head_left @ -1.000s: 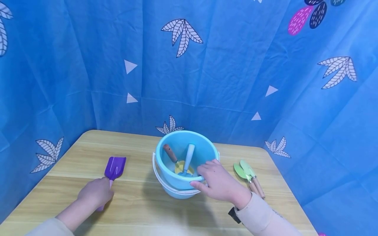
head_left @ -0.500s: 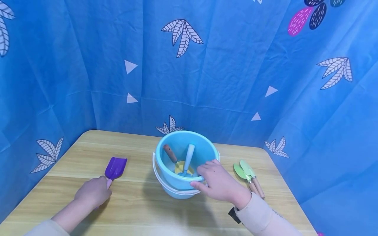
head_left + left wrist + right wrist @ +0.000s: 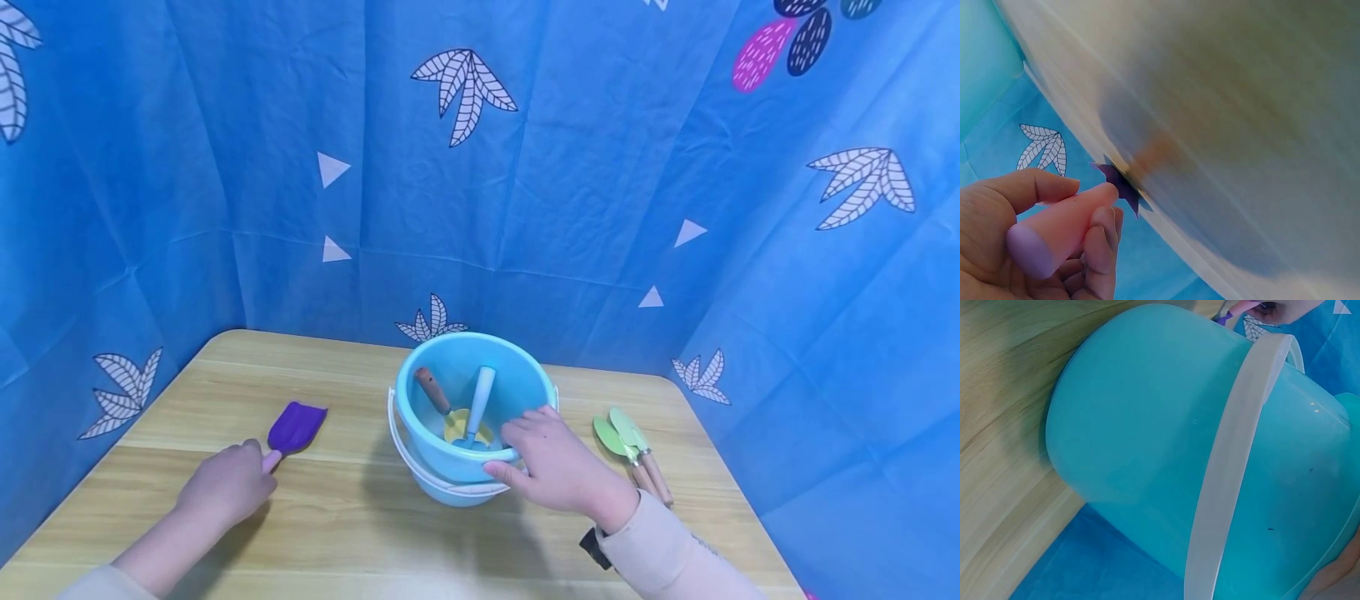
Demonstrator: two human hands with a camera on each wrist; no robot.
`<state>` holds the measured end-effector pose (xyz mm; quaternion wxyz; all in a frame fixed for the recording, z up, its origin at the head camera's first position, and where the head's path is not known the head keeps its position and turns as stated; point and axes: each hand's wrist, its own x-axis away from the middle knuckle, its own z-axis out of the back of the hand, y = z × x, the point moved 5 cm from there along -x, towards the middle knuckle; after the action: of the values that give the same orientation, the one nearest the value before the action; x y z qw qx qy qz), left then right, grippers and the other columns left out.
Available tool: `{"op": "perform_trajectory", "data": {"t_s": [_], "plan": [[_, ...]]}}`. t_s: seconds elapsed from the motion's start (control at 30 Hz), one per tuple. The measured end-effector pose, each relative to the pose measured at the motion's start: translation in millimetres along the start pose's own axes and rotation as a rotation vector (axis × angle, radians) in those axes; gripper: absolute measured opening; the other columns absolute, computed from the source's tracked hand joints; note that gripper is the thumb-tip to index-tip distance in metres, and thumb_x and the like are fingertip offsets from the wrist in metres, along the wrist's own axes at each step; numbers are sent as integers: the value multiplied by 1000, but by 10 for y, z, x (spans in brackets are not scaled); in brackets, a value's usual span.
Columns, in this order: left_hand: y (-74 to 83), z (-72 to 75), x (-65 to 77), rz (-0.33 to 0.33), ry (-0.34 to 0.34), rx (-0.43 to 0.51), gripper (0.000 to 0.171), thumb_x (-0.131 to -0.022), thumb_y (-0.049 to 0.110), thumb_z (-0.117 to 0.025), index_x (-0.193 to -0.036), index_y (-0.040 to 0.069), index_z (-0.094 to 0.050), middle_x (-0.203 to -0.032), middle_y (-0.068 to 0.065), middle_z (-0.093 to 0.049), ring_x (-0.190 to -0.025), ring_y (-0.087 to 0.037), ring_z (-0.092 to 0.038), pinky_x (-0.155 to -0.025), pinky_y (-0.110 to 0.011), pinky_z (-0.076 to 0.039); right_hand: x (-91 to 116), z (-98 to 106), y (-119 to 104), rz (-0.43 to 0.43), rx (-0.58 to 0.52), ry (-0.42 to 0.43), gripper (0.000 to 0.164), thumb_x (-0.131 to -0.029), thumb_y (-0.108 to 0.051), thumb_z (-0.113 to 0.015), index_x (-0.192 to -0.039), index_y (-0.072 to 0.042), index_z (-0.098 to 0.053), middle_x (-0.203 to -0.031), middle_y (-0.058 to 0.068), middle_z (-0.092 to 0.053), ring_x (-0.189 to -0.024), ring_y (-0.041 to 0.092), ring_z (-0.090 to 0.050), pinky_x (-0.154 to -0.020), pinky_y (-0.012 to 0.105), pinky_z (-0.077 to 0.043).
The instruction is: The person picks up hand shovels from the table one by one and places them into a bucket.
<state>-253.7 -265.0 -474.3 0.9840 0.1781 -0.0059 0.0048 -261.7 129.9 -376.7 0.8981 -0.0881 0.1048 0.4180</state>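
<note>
Gripping the purple shovel (image 3: 297, 427) by its pink handle (image 3: 1079, 225) in the curled left hand (image 3: 227, 483), inward of the desk's (image 3: 352, 533) left edge; probably best keeping that hold firm and the blade (image 3: 294, 432) level. Showing a square front and lavender handle tip (image 3: 1030, 253). Midway between side edges, pinching the light-blue bucket (image 3: 442, 467) by its rim (image 3: 474, 336) in the right hand (image 3: 551, 467), likely steadying it.

Left grip (image 3: 999, 212) holds shovel (image 3: 1075, 215)

The thumb (image 3: 1041, 184) lies above and curled fingers (image 3: 1099, 247) below the pink handle (image 3: 1063, 231), whose near end is lilac. Beyond, the purple blade (image 3: 1121, 186) sits right by the blurred, shadowed counter (image 3: 1229, 125); whether they touch is unclear. Blue cloth (image 3: 1147, 269) with a leaf print (image 3: 1054, 147) shows behind, a turquoise bucket (image 3: 982, 62) in the top left corner.
</note>
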Motion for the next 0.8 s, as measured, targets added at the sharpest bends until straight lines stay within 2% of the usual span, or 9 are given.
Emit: {"op": "perform_trajectory", "data": {"t_s": [0.23,0.53,0.67,0.8], "plan": [[10,38,16,-11,17,13,37,-84,16,-68,-99,-16,-57,-79,-15,-61,-72,-34,-61,-67,-56,-51,-4,-7,3,3,3,2,43,-100,-58,-46,-76,-23,-49,-66,-13,-35,-68,6,-38,-76,30,-32],[112,154,69,1,16,58,29,-89,16,-65,-99,-11,-58,-72,-6,-55,-59,-21,-52,-57,-41,-46,-3,-11,4,3,5,2,41,-100,-59,-46,-77,-25,-48,-66,-13,-35,-68,6,-38,-76,30,-32],[154,211,94,-30,63,43,26,-88,16,-67,-93,-8,-59,-70,-6,-55,-59,-21,-51,-57,-43,-47,-2,-14,7,3,3,4,42,-100,-59,-46,-77,-24,-48,-65,-13,-35,-68,6,-38,-76,30,-32],[187,282,108,-61,118,34,27,-92,19,-66,-88,-6,-60,-69,-6,-55,-60,-22,-52,-59,-48,-49,-1,-21,14,0,1,4,43,-100,-59,-46,-76,-23,-49,-65,-13,-35,-68,6,-37,-76,30,-32]]}}
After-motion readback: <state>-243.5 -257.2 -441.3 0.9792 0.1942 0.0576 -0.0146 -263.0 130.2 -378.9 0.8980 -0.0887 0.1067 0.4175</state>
